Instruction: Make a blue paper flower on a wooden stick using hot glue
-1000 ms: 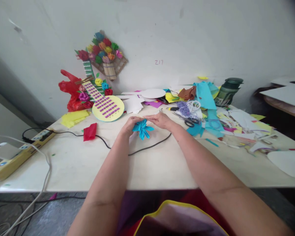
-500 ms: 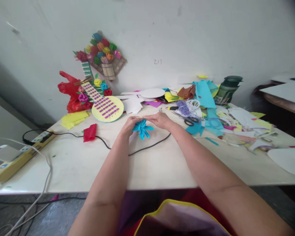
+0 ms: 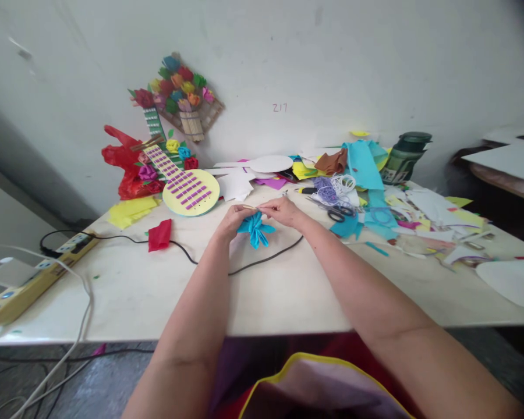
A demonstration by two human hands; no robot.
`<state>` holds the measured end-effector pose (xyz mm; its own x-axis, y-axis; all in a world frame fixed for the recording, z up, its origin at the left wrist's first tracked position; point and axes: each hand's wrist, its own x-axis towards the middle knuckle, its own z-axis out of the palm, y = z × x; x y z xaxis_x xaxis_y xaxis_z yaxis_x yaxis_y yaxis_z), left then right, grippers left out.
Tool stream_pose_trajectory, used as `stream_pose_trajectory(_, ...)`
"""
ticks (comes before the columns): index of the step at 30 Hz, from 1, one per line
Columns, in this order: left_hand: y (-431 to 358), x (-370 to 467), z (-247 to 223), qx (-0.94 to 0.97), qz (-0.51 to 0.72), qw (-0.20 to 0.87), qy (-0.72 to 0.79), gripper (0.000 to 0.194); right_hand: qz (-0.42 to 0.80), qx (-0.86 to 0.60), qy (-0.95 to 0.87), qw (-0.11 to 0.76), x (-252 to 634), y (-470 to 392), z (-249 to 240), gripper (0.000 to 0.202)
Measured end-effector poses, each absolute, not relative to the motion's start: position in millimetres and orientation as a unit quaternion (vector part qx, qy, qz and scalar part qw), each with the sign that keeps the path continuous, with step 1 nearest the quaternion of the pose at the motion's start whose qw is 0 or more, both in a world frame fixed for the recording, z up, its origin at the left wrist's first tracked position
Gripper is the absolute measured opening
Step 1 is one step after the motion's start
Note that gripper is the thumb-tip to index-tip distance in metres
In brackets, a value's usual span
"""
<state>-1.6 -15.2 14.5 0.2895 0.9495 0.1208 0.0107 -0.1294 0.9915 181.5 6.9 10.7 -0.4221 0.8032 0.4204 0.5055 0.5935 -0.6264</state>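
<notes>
A bright blue paper flower hangs with its petals down at the middle of the table. My left hand is closed at the flower's upper left, its fingers gripping the flower's top end. My right hand meets it from the right, thumb and fingers pinched together at the flower's top; what lies between those fingertips is too small to make out. A black cable runs on the table behind and below the flower.
A yellow paper guitar shape, red paper and a power strip lie left. Scissors, yarn, paper scraps and a green bottle are right.
The flower has turned slightly and shifted a little to the right. My right fingers, flatter and straighter before, are now more bent and pinched.
</notes>
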Motion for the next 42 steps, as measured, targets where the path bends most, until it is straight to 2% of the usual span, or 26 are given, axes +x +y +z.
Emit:
stream_pose_trajectory(7,-15.3,-1.2,14.4,0.602,0.439,0.535,0.398,0.027,0.094,-0.372,-0.855,0.349,181.0,5.4,14.6,0.022)
stream_pose_trajectory(13,-13.8,-0.9,13.1,0.594,0.44,0.542,0.4,0.026,0.055,-0.392,-0.851,0.346,177.4,5.9,12.5,0.02)
stream_pose_trajectory(34,-11.1,-0.2,8.2,0.566,0.474,0.547,0.394,0.022,0.178,-0.377,-0.795,0.441,170.7,11.2,8.3,0.011)
stream_pose_trajectory(42,-14.8,2.6,12.2,0.585,0.48,0.526,0.388,0.042,0.189,-0.364,-0.792,0.452,170.1,11.5,9.1,0.01)
